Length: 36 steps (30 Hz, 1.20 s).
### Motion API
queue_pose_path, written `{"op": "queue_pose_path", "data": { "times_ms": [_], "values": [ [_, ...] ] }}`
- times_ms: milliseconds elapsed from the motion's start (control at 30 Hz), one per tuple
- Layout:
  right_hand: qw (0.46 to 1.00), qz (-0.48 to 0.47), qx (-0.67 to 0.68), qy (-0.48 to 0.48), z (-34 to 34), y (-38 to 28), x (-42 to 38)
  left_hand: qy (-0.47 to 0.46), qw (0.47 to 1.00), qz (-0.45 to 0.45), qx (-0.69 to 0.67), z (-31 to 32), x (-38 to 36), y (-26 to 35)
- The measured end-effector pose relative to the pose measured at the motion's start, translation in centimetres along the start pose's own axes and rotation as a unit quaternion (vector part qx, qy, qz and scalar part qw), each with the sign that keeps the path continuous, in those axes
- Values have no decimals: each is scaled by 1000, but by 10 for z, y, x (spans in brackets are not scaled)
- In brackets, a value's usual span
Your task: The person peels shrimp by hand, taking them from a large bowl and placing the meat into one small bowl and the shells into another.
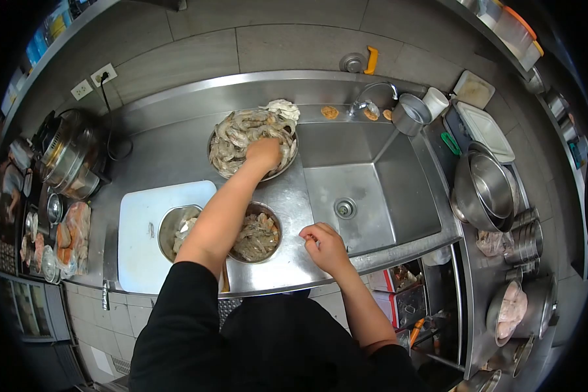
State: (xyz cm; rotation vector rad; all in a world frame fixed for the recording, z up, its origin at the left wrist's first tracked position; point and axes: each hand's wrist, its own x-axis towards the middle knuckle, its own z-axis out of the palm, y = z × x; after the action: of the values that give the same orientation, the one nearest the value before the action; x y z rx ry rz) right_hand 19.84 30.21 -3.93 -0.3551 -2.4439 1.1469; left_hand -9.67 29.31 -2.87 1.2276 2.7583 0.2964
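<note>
L hand (264,154) grip hidden w/in shrimp (237,135); R hand (327,248) grip unclear.

Grey shrimp (232,134), white cutting board (137,245), silver-grey sink (353,186), black sleeve (183,297), yellow handle (372,60), grey wall tiles (294,49)

a black top (277,349) with short sleeves (181,297) is worn, and both forearms (227,210) are bare.

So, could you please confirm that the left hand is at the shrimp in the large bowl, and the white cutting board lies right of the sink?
Not quite: the head view shows the white cutting board left of the sink. The left hand is at the shrimp, as stated.
</note>
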Motion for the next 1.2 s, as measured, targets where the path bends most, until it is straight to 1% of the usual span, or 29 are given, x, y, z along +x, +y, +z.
{"op": "queue_pose_path", "data": {
  "times_ms": [67,100,167,200,233,267,300,333,367,400,433,467,500,533,567,600,633,700,733,867,933,1067,1133,1167,1200],
  "values": [
    [1000,-3,2,10,-3,0,9,69,996,11,-48,-12,-21,-10],
    [1000,0,18,25,-3,-1,15,70,996,9,-46,-16,-33,-18],
    [999,1,37,39,-2,-6,28,132,975,53,-170,-22,-62,-35],
    [998,-15,45,52,0,-12,38,134,975,50,-168,-22,-77,-43],
    [996,-32,52,64,3,-17,47,99,957,84,-260,-22,-94,-50],
    [996,-60,37,56,9,-18,57,64,927,117,-350,-21,-113,-55],
    [996,-64,40,52,16,-23,66,37,902,102,-417,-36,-142,-41],
    [990,-130,14,58,25,-30,75,15,888,121,-444,-43,-163,-38],
    [979,-195,-11,63,34,-36,81,-8,883,108,-456,-40,-178,-39],
    [979,-201,-15,18,44,-39,84,-10,868,80,-490,-41,-192,-35],
    [979,-205,-12,12,51,-43,84,-11,850,52,-524,-44,-201,-32],
    [984,-177,-15,-35,58,-46,83,-47,810,34,-584,-45,-206,-35],
    [985,-149,-18,-82,62,-49,82,-41,809,30,-586,-41,-210,-42],
    [985,-162,-25,-62,68,-49,81,-55,756,23,-652,-35,-214,-49],
    [984,-166,-23,-68,73,-47,81,-70,697,17,-714,-30,-219,-55],
    [982,-178,-41,-50,76,-48,82,-58,671,11,-739,-35,-226,-54],
    [980,-190,-59,-31,79,-49,81,-55,671,8,-740,-35,-229,-54],
    [978,-196,-57,-42,78,-56,78,-11,748,-23,-663,-35,-235,-53],
    [976,-203,-57,-49,78,-60,76,6,794,-19,-608,-29,-235,-56],
    [980,-178,-45,-72,88,-58,73,24,793,-12,-608,-28,-241,-55],
    [984,-160,3,-78,90,-58,71,23,820,-9,-571,-32,-245,-54],
    [983,-156,19,-93,83,-57,70,-1,800,-14,-600,-33,-248,-60],
    [961,-222,-34,-158,76,-55,72,-27,750,-36,-660,-36,-250,-62],
    [961,-224,-34,-160,75,-55,70,-25,750,-37,-660,-35,-251,-65],
    [955,-236,-66,-167,74,-59,67,-27,742,-46,-669,-33,-251,-69]
  ]
}}
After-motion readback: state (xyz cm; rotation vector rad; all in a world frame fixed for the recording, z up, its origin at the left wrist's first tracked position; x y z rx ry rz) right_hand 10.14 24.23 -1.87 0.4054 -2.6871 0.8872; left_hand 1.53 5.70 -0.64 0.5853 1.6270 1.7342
